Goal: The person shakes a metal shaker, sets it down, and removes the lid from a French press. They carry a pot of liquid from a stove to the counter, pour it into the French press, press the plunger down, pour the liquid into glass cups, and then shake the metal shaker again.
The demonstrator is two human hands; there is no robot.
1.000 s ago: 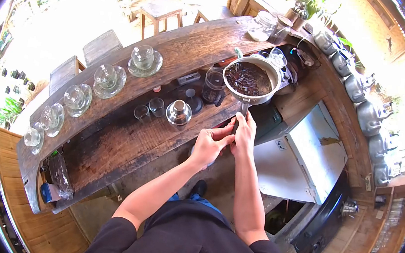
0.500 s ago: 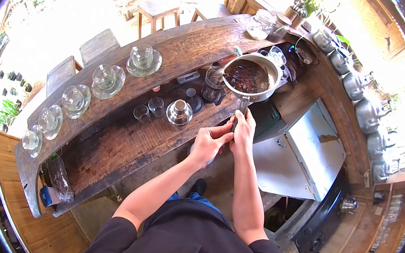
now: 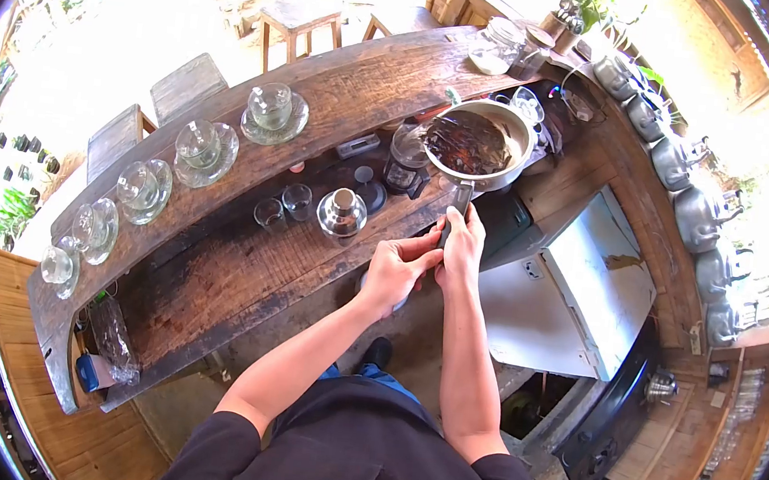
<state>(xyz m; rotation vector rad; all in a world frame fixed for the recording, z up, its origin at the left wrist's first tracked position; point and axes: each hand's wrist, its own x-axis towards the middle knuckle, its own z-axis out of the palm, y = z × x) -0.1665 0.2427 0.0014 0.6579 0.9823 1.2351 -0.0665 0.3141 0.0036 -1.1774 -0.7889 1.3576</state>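
Observation:
A metal saucepan point(image 3: 502, 121) is held out over the inner counter, with dark liquid and dark leaf-like pieces point(image 3: 469, 144) inside, gathered toward its left side. My right hand point(image 3: 464, 244) is closed around the saucepan's handle. My left hand point(image 3: 395, 274) is closed too, its fingertips at the end of that handle, against my right hand. Just left of the pan stands a glass French press point(image 3: 404, 160), partly hidden by the rim. Its plunger lid point(image 3: 367, 191) seems to lie beside a metal shaker point(image 3: 341, 214).
Two small glasses point(image 3: 296, 201) stand left of the shaker. Several glass cups on saucers point(image 3: 271, 116) line the raised bar top point(image 3: 363, 88). Several kettles point(image 3: 698, 217) sit along the right ledge. A white fridge point(image 3: 536, 312) is right of my arms.
The dark pieces in the saucepan have shifted and more of them show above the liquid. Both hands keep nearly the same place and grip.

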